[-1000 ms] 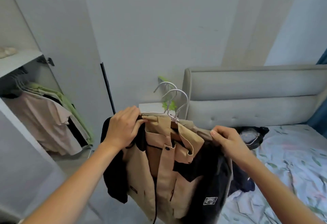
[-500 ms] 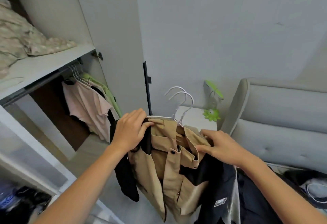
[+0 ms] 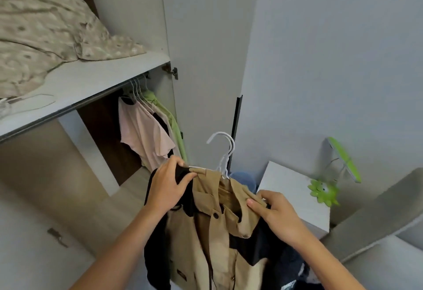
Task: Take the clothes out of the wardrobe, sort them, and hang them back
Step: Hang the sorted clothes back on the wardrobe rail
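I hold a bundle of clothes on white hangers [image 3: 225, 152] in front of me: a tan jacket [image 3: 212, 228] over black garments [image 3: 158, 250]. My left hand [image 3: 167, 186] grips the left shoulder of the bundle. My right hand [image 3: 274, 214] pinches the right shoulder at the tan collar. The open wardrobe [image 3: 91, 93] is to the left. Inside it, a pink shirt [image 3: 142, 134], a black one and a green shirt [image 3: 169, 118] hang on the rail at its right end.
A patterned quilt [image 3: 45, 26] lies on the wardrobe's upper shelf. The open wardrobe door [image 3: 203, 61] stands straight ahead. A white nightstand [image 3: 295, 193] with a green lamp [image 3: 325, 191] is at the right, beside a grey padded headboard [image 3: 389, 216].
My view has swung left from the bed to the wardrobe. The bundle of hangers and clothes has come along in both hands and now sits nearer the hanging rail.
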`<action>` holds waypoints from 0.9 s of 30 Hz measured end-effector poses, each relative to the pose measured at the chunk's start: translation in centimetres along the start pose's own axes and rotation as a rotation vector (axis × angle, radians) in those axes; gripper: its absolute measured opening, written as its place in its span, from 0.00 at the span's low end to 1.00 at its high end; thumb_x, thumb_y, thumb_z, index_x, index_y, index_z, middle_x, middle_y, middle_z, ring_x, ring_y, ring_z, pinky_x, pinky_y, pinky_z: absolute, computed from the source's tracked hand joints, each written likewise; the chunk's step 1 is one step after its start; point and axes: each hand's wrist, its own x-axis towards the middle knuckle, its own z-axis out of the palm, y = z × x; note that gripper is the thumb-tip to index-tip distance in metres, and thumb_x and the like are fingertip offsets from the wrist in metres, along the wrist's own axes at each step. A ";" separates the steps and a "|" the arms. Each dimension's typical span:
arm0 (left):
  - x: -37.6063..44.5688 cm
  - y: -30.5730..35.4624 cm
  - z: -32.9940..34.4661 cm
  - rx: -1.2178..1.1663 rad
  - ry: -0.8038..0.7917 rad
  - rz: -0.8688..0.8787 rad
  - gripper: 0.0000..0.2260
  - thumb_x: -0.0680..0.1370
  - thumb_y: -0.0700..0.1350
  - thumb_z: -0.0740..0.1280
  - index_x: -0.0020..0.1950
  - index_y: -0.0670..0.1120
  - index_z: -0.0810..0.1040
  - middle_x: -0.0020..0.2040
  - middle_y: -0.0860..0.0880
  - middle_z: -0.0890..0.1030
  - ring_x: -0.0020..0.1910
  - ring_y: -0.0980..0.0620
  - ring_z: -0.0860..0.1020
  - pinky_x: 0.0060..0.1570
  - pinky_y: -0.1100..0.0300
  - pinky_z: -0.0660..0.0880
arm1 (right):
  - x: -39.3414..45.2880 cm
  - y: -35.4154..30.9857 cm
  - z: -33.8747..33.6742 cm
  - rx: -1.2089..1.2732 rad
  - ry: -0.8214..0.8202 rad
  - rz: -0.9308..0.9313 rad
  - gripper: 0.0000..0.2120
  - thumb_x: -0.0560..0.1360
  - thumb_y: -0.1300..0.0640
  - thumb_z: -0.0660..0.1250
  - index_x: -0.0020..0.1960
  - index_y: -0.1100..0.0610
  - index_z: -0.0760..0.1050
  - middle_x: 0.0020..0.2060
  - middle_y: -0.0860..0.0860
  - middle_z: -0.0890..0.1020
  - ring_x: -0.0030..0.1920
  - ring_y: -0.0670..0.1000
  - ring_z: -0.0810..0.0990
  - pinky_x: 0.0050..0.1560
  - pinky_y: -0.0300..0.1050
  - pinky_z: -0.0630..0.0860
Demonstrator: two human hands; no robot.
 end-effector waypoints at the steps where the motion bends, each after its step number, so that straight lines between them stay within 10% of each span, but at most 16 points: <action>1: 0.8 -0.6 0.3 0.007 0.006 -0.017 0.15 0.78 0.61 0.70 0.54 0.53 0.70 0.52 0.56 0.78 0.52 0.52 0.79 0.52 0.46 0.77 | 1.7 -0.3 0.5 0.006 -0.010 0.003 0.19 0.80 0.45 0.71 0.38 0.58 0.76 0.30 0.48 0.76 0.33 0.45 0.73 0.39 0.48 0.68; 16: 7.6 -4.6 3.6 0.046 0.396 -0.477 0.04 0.83 0.42 0.66 0.57 0.49 0.75 0.59 0.53 0.70 0.61 0.57 0.73 0.62 0.64 0.70 | 21.5 -4.1 7.4 0.210 -0.409 -0.031 0.14 0.84 0.48 0.64 0.45 0.56 0.78 0.35 0.46 0.79 0.40 0.45 0.77 0.42 0.35 0.71; 21: 10.4 -4.1 4.9 -0.183 0.448 -0.705 0.10 0.85 0.50 0.63 0.46 0.50 0.76 0.45 0.49 0.78 0.46 0.52 0.77 0.48 0.56 0.74 | 26.7 -5.1 9.2 0.300 -0.462 -0.001 0.16 0.87 0.51 0.57 0.47 0.55 0.79 0.41 0.47 0.83 0.47 0.47 0.80 0.54 0.45 0.75; 27: 12.5 -4.2 4.9 -0.222 0.402 -0.760 0.10 0.83 0.58 0.65 0.54 0.54 0.78 0.53 0.54 0.76 0.54 0.59 0.76 0.56 0.62 0.72 | 30.4 -6.8 12.4 0.260 -0.524 -0.063 0.13 0.86 0.58 0.59 0.44 0.63 0.70 0.36 0.50 0.73 0.38 0.46 0.71 0.45 0.47 0.68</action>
